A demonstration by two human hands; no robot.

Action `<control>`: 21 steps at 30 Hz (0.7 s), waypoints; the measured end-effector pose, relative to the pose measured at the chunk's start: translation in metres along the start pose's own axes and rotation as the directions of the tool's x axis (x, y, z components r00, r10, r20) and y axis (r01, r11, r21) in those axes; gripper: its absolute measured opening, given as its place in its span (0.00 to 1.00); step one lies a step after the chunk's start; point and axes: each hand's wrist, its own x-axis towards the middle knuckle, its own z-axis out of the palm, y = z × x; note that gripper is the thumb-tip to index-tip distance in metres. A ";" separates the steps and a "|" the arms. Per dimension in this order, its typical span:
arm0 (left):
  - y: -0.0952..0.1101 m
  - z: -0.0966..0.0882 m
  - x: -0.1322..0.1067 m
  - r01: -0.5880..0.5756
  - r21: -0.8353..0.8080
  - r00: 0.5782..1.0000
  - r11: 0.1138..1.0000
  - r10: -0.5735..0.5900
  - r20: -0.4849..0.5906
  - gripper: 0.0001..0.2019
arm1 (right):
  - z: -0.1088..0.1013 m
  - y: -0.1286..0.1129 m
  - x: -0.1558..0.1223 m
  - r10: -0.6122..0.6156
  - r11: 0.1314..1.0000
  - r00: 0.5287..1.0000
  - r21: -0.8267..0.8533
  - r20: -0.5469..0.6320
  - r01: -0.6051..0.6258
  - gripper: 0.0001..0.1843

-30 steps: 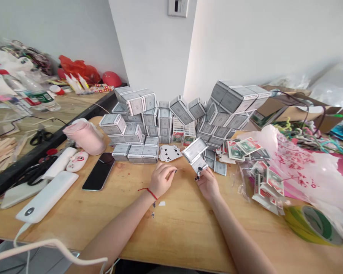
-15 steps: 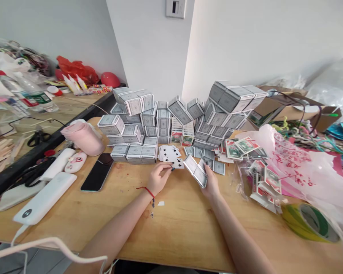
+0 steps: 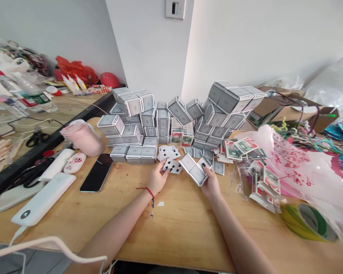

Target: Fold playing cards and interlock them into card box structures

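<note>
My left hand (image 3: 157, 178) pinches a playing card (image 3: 173, 166) with black spades, tilted up off the table. Behind it, more face-up cards (image 3: 168, 151) lie loosely spread. In my right hand (image 3: 210, 182) is a folded card block (image 3: 193, 169) with grey patterned backs, its thumb on top and the other fingers beneath. Beside that hand, several grey-backed cards (image 3: 218, 168) lie flat. Stacked blocks of the same grey cards rise behind both hands, on the left (image 3: 141, 153) and on the right (image 3: 231, 99). Two clear-sided card boxes (image 3: 188, 139) stand between the stacks.
A black phone (image 3: 96, 173), a white power bank (image 3: 43, 199) and a pink pouch (image 3: 81, 137) lie to the left. To the right are opened card boxes (image 3: 264, 186), a yellow-green tape roll (image 3: 308, 222) and a pink-white plastic bag (image 3: 297, 167). A paper scrap (image 3: 160, 204) lies near my left wrist.
My left hand has lifted the spade card from the table and tilted it. The card block in my right hand has shifted slightly left and turned a little flatter.
</note>
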 end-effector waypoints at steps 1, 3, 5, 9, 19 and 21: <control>0.000 0.001 0.000 0.052 -0.052 0.998 0.997 -0.050 0.027 0.14 | 0.001 0.000 -0.001 -0.008 1.000 1.000 -0.004 0.007 0.008 0.14; 0.001 0.002 0.000 0.156 -0.200 0.987 0.967 -0.143 0.077 0.10 | 0.002 0.000 -0.001 -0.020 1.000 1.000 0.013 0.016 0.020 0.14; 0.006 0.001 0.001 0.250 -0.359 0.967 0.899 -0.215 0.135 0.12 | 0.003 0.001 0.000 -0.025 0.999 0.999 0.040 0.032 0.023 0.14; 0.016 -0.002 0.002 0.370 -0.495 0.926 0.787 -0.266 0.269 0.13 | 0.001 0.001 0.003 -0.031 0.997 0.999 0.066 0.021 0.030 0.15; 0.015 -0.001 0.001 0.441 -0.544 0.896 0.713 -0.310 0.319 0.17 | -0.003 -0.001 0.007 0.009 0.995 1.000 0.095 0.021 -0.011 0.13; 0.015 -0.001 0.001 0.447 -0.562 0.894 0.696 -0.323 0.312 0.18 | -0.004 -0.001 0.008 0.013 0.994 1.000 0.110 0.007 -0.014 0.14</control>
